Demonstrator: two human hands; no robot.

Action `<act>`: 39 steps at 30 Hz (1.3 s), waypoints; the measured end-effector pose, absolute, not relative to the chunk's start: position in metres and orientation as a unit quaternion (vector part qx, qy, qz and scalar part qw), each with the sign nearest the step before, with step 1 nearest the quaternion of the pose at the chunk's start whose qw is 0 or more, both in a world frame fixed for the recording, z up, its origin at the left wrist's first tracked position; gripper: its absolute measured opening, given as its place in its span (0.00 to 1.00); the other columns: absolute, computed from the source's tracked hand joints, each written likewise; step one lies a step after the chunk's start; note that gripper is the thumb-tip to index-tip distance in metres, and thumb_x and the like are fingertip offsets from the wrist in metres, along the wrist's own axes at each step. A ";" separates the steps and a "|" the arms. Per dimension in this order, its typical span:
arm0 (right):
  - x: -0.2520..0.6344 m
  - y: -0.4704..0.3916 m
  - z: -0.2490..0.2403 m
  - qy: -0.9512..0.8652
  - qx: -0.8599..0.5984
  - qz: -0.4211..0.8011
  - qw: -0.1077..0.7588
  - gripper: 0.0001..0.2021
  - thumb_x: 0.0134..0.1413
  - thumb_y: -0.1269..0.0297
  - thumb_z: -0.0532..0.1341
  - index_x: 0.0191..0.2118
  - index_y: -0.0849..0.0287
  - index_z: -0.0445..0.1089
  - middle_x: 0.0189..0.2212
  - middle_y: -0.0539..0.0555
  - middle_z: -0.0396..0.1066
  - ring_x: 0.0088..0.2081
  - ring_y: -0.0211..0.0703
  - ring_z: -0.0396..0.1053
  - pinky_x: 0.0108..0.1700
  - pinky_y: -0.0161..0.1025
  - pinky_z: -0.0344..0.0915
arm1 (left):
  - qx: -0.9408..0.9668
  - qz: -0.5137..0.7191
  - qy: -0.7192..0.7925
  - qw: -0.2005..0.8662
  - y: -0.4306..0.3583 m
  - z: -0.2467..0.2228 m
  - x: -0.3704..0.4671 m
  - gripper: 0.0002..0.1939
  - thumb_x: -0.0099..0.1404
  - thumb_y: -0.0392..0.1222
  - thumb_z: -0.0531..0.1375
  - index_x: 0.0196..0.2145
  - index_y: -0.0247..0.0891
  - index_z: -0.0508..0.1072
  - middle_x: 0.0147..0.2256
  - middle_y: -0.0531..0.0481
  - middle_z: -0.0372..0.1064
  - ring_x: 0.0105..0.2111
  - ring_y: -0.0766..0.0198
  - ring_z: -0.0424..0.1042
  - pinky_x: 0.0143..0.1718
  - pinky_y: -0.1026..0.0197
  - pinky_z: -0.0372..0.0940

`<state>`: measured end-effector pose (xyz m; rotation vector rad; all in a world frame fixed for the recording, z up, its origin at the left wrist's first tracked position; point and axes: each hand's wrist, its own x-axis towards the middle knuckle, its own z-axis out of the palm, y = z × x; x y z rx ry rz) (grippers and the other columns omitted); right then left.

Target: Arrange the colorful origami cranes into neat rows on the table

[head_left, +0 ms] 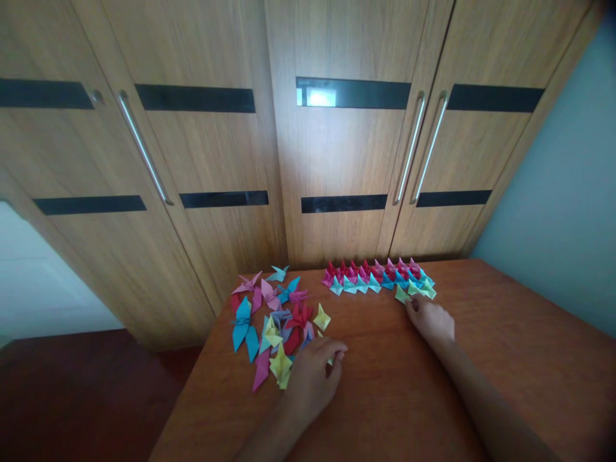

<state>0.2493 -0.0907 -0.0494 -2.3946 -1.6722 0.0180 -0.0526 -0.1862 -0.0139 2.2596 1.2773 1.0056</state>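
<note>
We have right hand at green paper bird, front right of paper rows along far edge of table; can't tell if fingers pinch it. Left hand beside loose paper birds near left edge, thumb and fingertips close together; can't tell if clamped on anything.

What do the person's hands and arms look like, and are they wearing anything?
The left hand and right hand are both bare, with no gloves. The left forearm and right forearm are bare too: no sleeve shows. I see no watch or bracelet on either wrist. Some fingers are partly hidden, so I can't be sure about rings.
</note>
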 end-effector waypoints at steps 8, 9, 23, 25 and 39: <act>0.249 -0.080 -0.053 -0.568 -0.817 -0.002 0.100 0.19 0.58 0.50 0.46 0.43 0.53 0.67 0.38 0.58 0.72 0.37 0.53 0.71 0.35 0.44 0.64 | 0.804 0.342 0.458 0.164 -0.186 -0.014 -0.054 0.12 0.62 0.31 0.52 0.37 0.41 0.72 0.34 0.51 0.73 0.36 0.62 0.70 0.40 0.60 0.64; 0.249 -0.079 -0.053 -0.567 -0.818 -0.001 0.098 0.19 0.58 0.50 0.46 0.43 0.53 0.67 0.38 0.59 0.72 0.37 0.53 0.71 0.35 0.44 0.64 | 0.804 0.343 0.456 0.165 -0.186 -0.014 -0.054 0.11 0.62 0.31 0.52 0.37 0.41 0.72 0.34 0.51 0.73 0.36 0.62 0.70 0.40 0.60 0.64; 0.248 -0.075 -0.050 -0.552 -0.826 0.020 0.109 0.22 0.57 0.48 0.45 0.47 0.53 0.68 0.39 0.61 0.72 0.38 0.53 0.71 0.36 0.44 0.64 | 0.811 0.321 0.464 0.158 -0.187 -0.013 -0.054 0.12 0.62 0.31 0.52 0.38 0.42 0.72 0.35 0.51 0.73 0.36 0.62 0.70 0.41 0.59 0.64; 0.248 -0.077 -0.050 -0.554 -0.824 0.023 0.113 0.22 0.57 0.47 0.45 0.46 0.53 0.68 0.38 0.60 0.72 0.38 0.52 0.71 0.36 0.44 0.64 | 0.812 0.318 0.464 0.155 -0.187 -0.013 -0.054 0.12 0.62 0.31 0.52 0.38 0.42 0.72 0.35 0.52 0.73 0.36 0.62 0.70 0.41 0.59 0.64; 0.203 -0.097 -0.047 -0.680 -0.688 0.135 0.216 0.16 0.56 0.54 0.50 0.26 0.56 0.68 0.24 0.52 0.72 0.29 0.41 0.70 0.31 0.33 0.58 | 0.820 0.321 0.452 0.142 -0.185 -0.012 -0.057 0.12 0.62 0.31 0.51 0.38 0.41 0.72 0.34 0.50 0.72 0.36 0.62 0.70 0.40 0.61 0.64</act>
